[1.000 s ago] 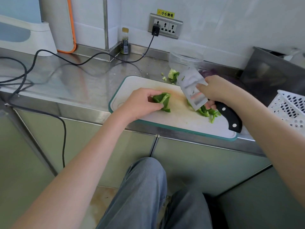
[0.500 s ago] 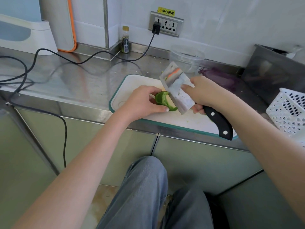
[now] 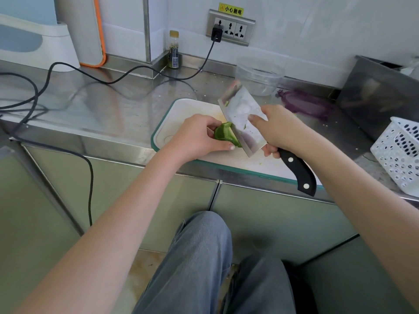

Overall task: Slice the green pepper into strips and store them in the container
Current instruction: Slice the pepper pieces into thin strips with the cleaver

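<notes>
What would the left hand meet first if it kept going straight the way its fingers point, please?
Probably the cleaver: the left hand holds the green pepper, fingers pointing right, and the blade stands right against the pepper's far side.

Left hand holding green pepper on cutting board, right hand gripping cleaver

You work on a counter of brushed steel, smooth and faintly reflective. On it lies a matt white plastic cutting board with a teal rim. Your cleaver has a shiny metal blade, smeared with wet bits, and a glossy black handle with pale rivets. The pepper piece looks smooth and waxy. Far back, the container is clear plastic; at right stands a white perforated plastic basket.
</notes>
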{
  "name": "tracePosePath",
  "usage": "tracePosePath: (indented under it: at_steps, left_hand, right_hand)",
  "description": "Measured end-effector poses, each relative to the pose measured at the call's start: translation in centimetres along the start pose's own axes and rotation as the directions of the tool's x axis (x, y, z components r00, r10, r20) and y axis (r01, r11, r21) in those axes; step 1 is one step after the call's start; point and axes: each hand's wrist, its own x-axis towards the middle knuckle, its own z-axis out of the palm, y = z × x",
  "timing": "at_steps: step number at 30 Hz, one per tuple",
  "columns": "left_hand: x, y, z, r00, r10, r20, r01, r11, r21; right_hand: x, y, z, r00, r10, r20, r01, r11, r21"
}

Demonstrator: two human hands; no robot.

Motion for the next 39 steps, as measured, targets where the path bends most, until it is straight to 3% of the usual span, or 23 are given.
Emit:
tracePosePath:
  at_steps: [6,29,39]
  left_hand:
    - [0.1,-0.1,0.1,1.000,0.011,0.027,-0.012,1.000,0.025]
    - [0.7,-0.8,0.3,0.998,0.021,0.052,-0.023,0.999,0.041]
    - [0.2,-0.3,0.3,0.999,0.013,-0.034,-0.012,0.999,0.051]
  right_hand:
    - [0.1,-0.2,-0.3,0.996,-0.079,-0.046,0.076,0.995,-0.067]
    - [0.9,-0.5,1.0,0.995,-0.103,-0.008,0.096,0.950,-0.297]
    - [1.9,-0.7,1.6,0.977,-0.215,-0.016,0.189,0.892,-0.411]
